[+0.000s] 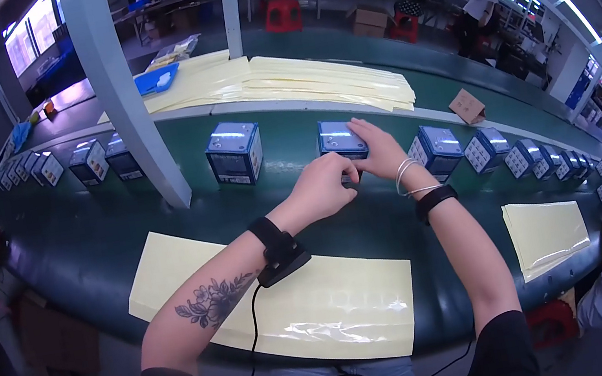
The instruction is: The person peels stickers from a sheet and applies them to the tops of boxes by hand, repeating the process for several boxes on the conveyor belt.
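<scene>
The left hand (pixel 328 183) curls its fingers at the near face of 1 blue box (pixel 341 136), nearly cubic, just beyond them; the right hand (pixel 382 146), partly open, arches over its right edge. Whether either grips, I can't tell. Rightward, a 2nd box (pixel 438 149) crowds closer; leftward, green belt (pixel 289 162) separates a 3rd box (pixel 235 153); farther beyond, yellow sheets (pixel 331 81).

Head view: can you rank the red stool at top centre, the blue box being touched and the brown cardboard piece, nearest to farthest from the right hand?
1. Blue box: touched by the right hand.
2. Brown cardboard piece: farther off, to the right.
3. Red stool: far in the background, slightly left.
</scene>
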### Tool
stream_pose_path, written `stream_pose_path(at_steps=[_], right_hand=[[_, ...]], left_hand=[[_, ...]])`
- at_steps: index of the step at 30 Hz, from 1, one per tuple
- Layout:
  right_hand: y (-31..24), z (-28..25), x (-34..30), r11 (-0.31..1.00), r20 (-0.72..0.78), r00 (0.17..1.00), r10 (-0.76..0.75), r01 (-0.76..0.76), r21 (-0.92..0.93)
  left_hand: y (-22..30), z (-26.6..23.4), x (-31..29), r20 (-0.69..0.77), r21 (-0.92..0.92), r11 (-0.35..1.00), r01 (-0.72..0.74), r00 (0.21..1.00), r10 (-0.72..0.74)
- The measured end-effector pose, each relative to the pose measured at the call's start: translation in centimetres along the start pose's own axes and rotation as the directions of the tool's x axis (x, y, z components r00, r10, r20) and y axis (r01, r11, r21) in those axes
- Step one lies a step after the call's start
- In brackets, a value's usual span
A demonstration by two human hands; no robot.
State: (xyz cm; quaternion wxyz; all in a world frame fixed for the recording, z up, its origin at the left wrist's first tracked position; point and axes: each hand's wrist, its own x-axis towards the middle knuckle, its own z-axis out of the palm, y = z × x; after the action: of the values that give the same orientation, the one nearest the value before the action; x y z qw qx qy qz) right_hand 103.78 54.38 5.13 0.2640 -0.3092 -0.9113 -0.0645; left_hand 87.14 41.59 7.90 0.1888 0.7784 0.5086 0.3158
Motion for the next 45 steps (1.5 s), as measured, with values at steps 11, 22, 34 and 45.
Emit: stream_pose_path(at_steps=[11, 22, 34, 45], right_hand=[[-1.5, 1.7, -0.8, 0.921, -0.017, 0.983, 0.185, -0.167, 0.352], [-1.1, 2.5, -1.1, 0.908, -0.024, 0.978, 0.207, -0.183, 0.378], [-1.4, 2.0, -0.9, 0.899, 0.022, 0.975, 0.221, -0.213, 0.383], [-1.6, 1.8, -0.6, 0.894, 0.059, 0.976, 0.21, -0.216, 0.392]], left_hand=[[-2.5, 0.3, 5.0, -0.126, 0.308, 0.947, 0.094, 0.99, -0.057], [-2.9, 0.7, 5.4, -0.171, 0.341, 0.923, 0.179, 0.977, -0.127], [-3.5, 2.0, 3.6, -0.36, 0.466, 0.881, -0.085, 0.891, 0.276], [-4.9, 2.7, 2.7, -0.481, 0.521, 0.845, -0.124, 0.775, 0.41]])
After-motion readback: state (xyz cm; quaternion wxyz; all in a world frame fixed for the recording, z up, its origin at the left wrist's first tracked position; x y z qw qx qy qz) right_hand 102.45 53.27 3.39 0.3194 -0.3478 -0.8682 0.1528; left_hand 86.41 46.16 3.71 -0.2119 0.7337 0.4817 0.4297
